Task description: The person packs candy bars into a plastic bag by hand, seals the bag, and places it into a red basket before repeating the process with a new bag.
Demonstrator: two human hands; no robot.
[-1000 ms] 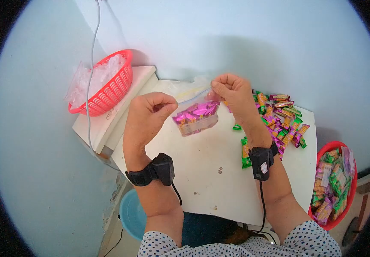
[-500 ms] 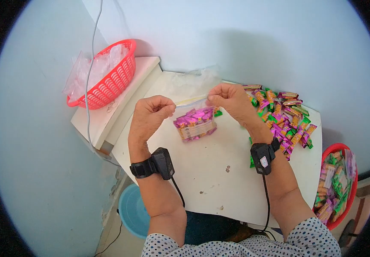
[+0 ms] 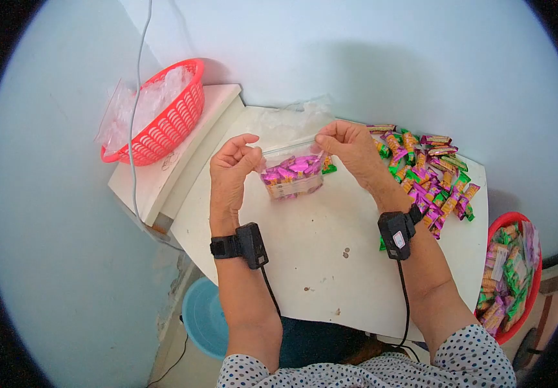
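A clear zip bag (image 3: 292, 174) of small purple-wrapped snacks stands upright on the white table, with a white label across its front. My right hand (image 3: 350, 150) pinches the bag's top right corner between thumb and fingers. At the bag's top left corner is my left hand (image 3: 232, 169), its thumb and forefinger apart; whether its other fingers touch the plastic cannot be made out. Just right of the bag lies a green-wrapped snack (image 3: 329, 166). Each wrist wears a black strapped device.
Loose purple and green snacks (image 3: 437, 174) cover the right of the table (image 3: 305, 258). Empty clear bags (image 3: 295, 121) lie behind. A red basket (image 3: 174, 119) of bags stands left; a red tub (image 3: 534, 284) of packed snacks and a blue basin (image 3: 203, 323) are lower.
My left hand has shifted right and its thumb and forefinger have parted. The bag's top is no longer stretched taut, and the bag sits slightly higher in view.
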